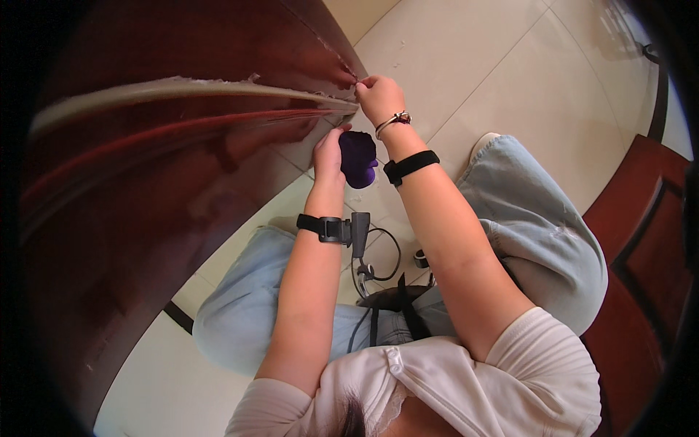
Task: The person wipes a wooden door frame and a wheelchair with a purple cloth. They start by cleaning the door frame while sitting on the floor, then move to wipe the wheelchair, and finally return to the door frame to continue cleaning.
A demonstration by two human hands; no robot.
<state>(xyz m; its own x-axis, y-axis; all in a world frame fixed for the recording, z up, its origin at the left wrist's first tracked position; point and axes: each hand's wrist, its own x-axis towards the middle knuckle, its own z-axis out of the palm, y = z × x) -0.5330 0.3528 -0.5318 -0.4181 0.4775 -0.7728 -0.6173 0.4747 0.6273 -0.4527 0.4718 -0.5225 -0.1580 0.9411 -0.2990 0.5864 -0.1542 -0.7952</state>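
My left hand [327,158] holds a dark purple, fuzzy-faced pad [357,158] with a brighter purple rim. Its fingers are partly hidden behind that pad. Just above, my right hand [382,98] has thumb and forefinger pinched together at the far end of a glossy dark red wooden panel [180,147]. Whatever may be between those fingertips is too small to make out. A pale strip [180,90] with ragged, frayed bits along its upper side runs lengthwise on the panel and ends near both hands. Another rough line [317,35] leads to the right fingertips.
Pale floor tiles [464,82] with small white scraps [397,64] lie beyond my hands. A carved dark red wooden piece [628,246] stands at my right. Between my knees are a black cable [398,254] and a metal tube [363,284]. Black straps circle both forearms.
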